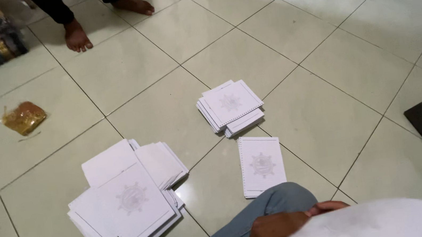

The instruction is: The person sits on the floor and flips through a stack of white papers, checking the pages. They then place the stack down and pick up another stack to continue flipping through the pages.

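**Hand on a sheaf of white pages, low in the frame**

Down at five o'clock, a hand (276, 231) is closed around a thick sheaf of white printed paper sheets (379, 224), gripping it at its left end with the thumb lying across the top. Which of the person's hands it is I cannot tell from this angle, and no second hand shows. The sheaf sits just above the person's knee in blue denim (265, 208), blurred and angled off toward the right edge.

By the look of it, the sheaf is light but floppy: loose sheets that will fan and slide on one another, so a firm pinch near one end or along the spine edge looks like the safest hold. The wrist is bent inward, knuckles toward the camera, fingers wrapped under the stack and hidden.

On the pale glossy tiled floor (323, 67): at six o'clock, just beyond the knee, a single white perforated booklet with a faint grey emblem (262, 164). At centre, a small neat stack of the same booklets (231, 108). At eight o'clock, a bigger, slumped pile of white booklets (129, 195). At ten o'clock, a crumpled golden plastic packet (24, 118). At eleven o'clock, another person's bare feet (77, 37).
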